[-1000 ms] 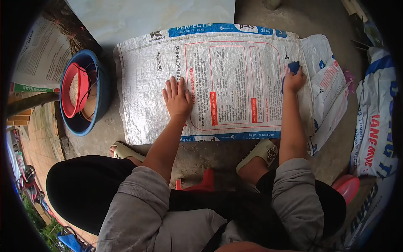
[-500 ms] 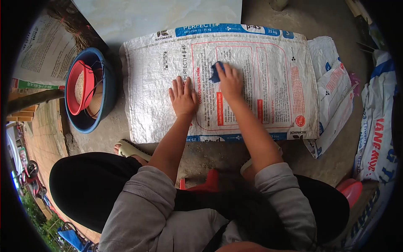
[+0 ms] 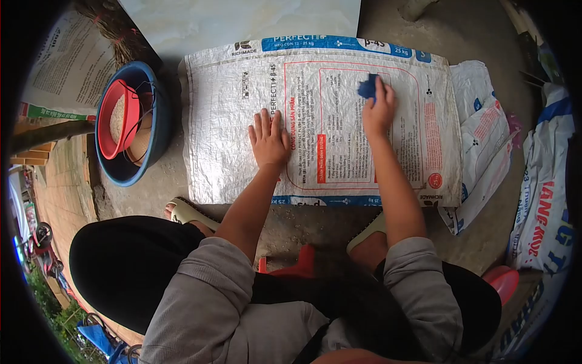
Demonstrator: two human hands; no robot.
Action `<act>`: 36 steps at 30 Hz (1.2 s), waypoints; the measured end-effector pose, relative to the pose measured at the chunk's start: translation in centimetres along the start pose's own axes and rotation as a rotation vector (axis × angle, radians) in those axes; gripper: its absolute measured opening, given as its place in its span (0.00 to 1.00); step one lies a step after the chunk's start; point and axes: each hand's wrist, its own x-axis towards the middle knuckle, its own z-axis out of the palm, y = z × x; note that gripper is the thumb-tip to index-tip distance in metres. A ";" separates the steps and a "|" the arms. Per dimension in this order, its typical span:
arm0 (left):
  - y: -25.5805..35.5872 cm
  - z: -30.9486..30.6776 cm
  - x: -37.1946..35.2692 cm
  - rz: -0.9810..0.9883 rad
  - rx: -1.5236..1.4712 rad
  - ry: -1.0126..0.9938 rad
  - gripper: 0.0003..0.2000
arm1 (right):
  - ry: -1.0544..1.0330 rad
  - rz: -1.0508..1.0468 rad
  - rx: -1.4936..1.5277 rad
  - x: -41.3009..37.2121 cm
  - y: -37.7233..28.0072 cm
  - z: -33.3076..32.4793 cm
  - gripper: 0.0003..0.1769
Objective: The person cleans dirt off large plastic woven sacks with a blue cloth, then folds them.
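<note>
A white woven feed sack [image 3: 224,145] with red, black and blue print lies flat on the ground in front of me. My left hand [image 3: 270,142] rests palm down on it, fingers spread, near the red heading. Toward the sack's upper right, my right hand [image 3: 380,109] has its fingers closed on a dark blue cloth [image 3: 367,88]. The cloth touches the sack's printed face, and part of it is hidden under the fingers.
At left stands a blue basin [image 3: 159,130] holding a red basket [image 3: 104,147] of pale grains. More sacks [image 3: 482,130] lie to the right, partly under the flat one. A pale marbled board [image 3: 242,21] is at the back. A red stool [image 3: 297,264] shows between my legs.
My right hand has slid to the right across the sack with the blue cloth. My left hand stays in the same spot on the sack.
</note>
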 end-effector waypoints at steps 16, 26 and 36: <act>0.1 0.1 0.1 -0.011 -0.020 -0.035 0.29 | -0.311 -0.304 -0.235 -0.6 1.0 1.5 0.32; 0.2 -0.1 0.1 -0.019 -0.014 -0.051 0.28 | -0.018 0.110 -0.181 1.2 3.4 0.0 0.37; -0.3 0.8 0.2 -0.025 0.074 -0.114 0.29 | -0.425 -0.450 0.221 -8.0 -13.0 5.8 0.25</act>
